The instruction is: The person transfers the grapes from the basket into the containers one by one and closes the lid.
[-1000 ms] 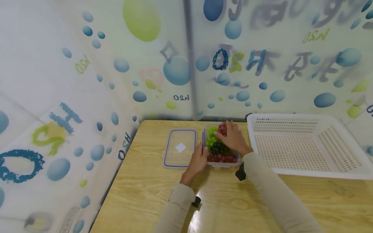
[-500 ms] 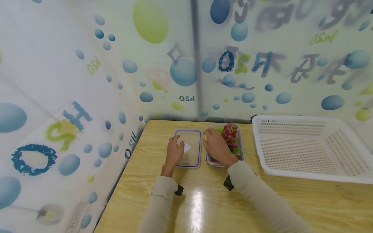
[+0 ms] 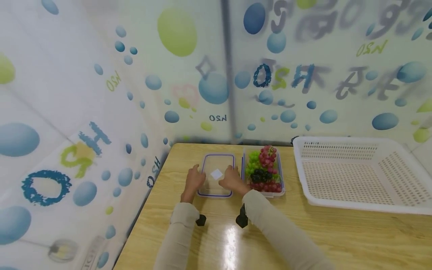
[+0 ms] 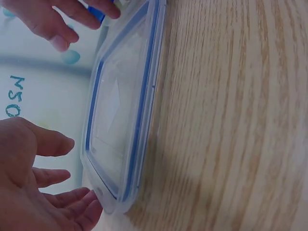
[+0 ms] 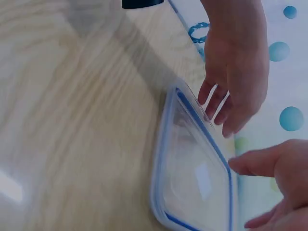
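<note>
A clear rectangular lid (image 3: 216, 188) with a blue seal and a white square label lies flat on the wooden table. My left hand (image 3: 194, 180) is at its left edge, fingers loosely spread; in the left wrist view the fingertips (image 4: 89, 209) meet or nearly meet the lid's corner. Over the lid's right side is my right hand (image 3: 235, 180), its thumb (image 5: 252, 162) extended at the rim, nothing gripped. To the right, a clear container (image 3: 282, 180) holds green grapes (image 3: 253, 161), black grapes (image 3: 260, 175) and red grapes (image 3: 267, 158), with one red bunch rising above the rim.
A large white perforated basket (image 3: 341, 180) stands on the table (image 3: 162, 232) to the right of the container. A patterned wall (image 3: 189, 123) runs along the table's back, another along its left side.
Both hands have left the grape container and moved left to the lid. The left hand went first, the right followed. A red bunch that the right hand touched now lies uncovered on the other grapes.
</note>
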The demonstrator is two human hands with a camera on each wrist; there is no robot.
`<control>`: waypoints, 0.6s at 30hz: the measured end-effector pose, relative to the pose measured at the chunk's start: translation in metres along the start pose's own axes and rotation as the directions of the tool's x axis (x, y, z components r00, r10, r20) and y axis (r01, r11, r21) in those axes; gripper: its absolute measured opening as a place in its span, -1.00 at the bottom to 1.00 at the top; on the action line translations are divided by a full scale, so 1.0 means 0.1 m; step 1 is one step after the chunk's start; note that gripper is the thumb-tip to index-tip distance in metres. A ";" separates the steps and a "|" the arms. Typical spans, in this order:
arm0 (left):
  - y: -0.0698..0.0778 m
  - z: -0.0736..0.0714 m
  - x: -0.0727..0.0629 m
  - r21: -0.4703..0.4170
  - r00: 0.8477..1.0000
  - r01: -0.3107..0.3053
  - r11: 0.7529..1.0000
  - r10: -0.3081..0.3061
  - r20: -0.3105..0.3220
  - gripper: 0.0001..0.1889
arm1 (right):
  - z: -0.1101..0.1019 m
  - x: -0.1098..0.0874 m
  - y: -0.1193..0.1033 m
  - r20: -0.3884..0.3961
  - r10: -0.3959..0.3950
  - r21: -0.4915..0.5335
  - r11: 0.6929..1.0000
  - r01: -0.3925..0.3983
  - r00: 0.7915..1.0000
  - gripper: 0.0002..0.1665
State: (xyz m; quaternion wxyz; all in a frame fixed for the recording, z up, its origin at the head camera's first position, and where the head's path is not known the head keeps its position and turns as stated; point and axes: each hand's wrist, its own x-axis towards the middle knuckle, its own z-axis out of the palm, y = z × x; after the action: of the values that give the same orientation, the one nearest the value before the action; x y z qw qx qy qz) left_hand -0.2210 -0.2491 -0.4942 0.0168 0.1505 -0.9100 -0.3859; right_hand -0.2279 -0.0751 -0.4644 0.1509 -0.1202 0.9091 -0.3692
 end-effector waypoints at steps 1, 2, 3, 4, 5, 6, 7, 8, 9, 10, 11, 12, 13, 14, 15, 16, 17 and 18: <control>-0.01 0.00 0.00 0.002 1.000 0.007 1.000 -0.007 0.005 -0.39 | 0.03 0.01 0.00 -0.009 0.008 -0.005 1.000 -0.008 1.000 -0.15; -0.01 0.00 -0.01 0.004 1.000 0.013 1.000 -0.013 0.010 -0.39 | 0.06 0.01 -0.01 -0.015 0.018 -0.004 1.000 -0.018 1.000 -0.15; -0.02 0.00 -0.01 0.001 1.000 0.015 1.000 -0.015 0.013 -0.39 | 0.08 0.01 -0.01 -0.023 0.025 -0.004 1.000 -0.025 0.999 -0.14; -0.02 0.00 -0.01 -0.004 1.000 0.015 1.000 -0.015 0.015 -0.39 | 0.10 0.01 -0.01 -0.022 0.036 0.000 0.999 -0.036 0.999 -0.12; -0.03 0.01 -0.01 -0.010 1.000 0.018 1.000 -0.018 0.015 -0.40 | 0.11 0.00 -0.02 -0.018 0.048 0.008 0.999 -0.047 0.999 -0.10; -0.04 0.01 0.00 -0.019 1.000 0.021 1.000 -0.021 0.017 -0.40 | 0.12 0.00 -0.02 -0.016 0.052 0.005 0.999 -0.052 0.999 -0.09; -0.05 0.01 0.00 -0.029 1.000 0.026 0.999 -0.025 0.015 -0.40 | 0.12 0.00 -0.02 -0.008 0.060 0.006 0.998 -0.060 0.998 -0.07; -0.06 0.00 0.00 -0.041 0.999 0.033 0.999 -0.033 0.015 -0.41 | 0.13 0.00 -0.03 -0.004 0.064 0.007 0.998 -0.064 0.998 -0.06; -0.08 0.00 0.00 -0.049 0.999 0.041 0.998 -0.041 0.012 -0.41 | 0.13 -0.01 -0.03 0.004 0.070 0.008 0.998 -0.070 0.998 -0.05; -0.10 0.00 0.00 -0.055 0.999 0.049 0.997 -0.048 0.008 -0.42 | 0.13 -0.01 -0.04 0.009 0.077 0.005 0.997 -0.077 0.997 -0.04; -0.12 -0.01 -0.01 -0.060 0.999 0.052 0.997 -0.052 0.002 -0.42 | 0.13 -0.01 -0.04 0.006 0.082 0.000 0.997 -0.082 0.997 -0.05; -0.13 -0.02 -0.01 -0.064 0.999 0.053 0.997 -0.053 -0.005 -0.42 | 0.14 -0.01 -0.04 0.002 0.084 -0.010 0.996 -0.084 0.996 -0.05; -0.15 -0.02 -0.02 -0.066 0.998 0.055 0.996 -0.056 -0.010 -0.42 | 0.14 -0.01 -0.04 0.001 0.093 -0.013 0.996 -0.093 0.996 -0.06; -0.17 -0.03 -0.02 -0.064 0.998 0.054 0.996 -0.055 -0.014 -0.42 | 0.14 -0.01 -0.04 -0.002 0.101 -0.019 0.995 -0.101 0.995 -0.06; -0.18 -0.04 -0.02 -0.058 0.999 0.049 0.997 -0.051 -0.021 -0.43 | 0.13 -0.01 -0.04 -0.006 0.106 -0.022 0.994 -0.106 0.994 -0.07; -0.19 -0.05 -0.03 -0.053 0.999 0.045 0.998 -0.046 -0.027 -0.43 | 0.13 -0.01 -0.04 -0.013 0.109 -0.029 0.994 -0.109 0.994 -0.08; -0.21 -0.06 -0.03 -0.047 0.999 0.038 0.998 -0.039 -0.032 -0.44 | 0.14 0.00 -0.04 -0.023 0.110 -0.037 0.993 -0.111 0.994 -0.08; -0.22 -0.07 -0.03 -0.039 0.999 0.028 0.999 -0.029 -0.035 -0.46 | 0.14 0.01 -0.05 -0.029 0.113 -0.044 0.992 -0.114 0.993 -0.07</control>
State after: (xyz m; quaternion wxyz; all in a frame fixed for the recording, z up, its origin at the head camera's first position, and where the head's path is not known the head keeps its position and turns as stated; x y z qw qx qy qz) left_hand -0.2115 -0.2675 -0.5041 0.0302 0.1698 -0.8998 -0.4007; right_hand -0.2228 -0.0875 -0.4710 0.1568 -0.0667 0.9246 -0.3407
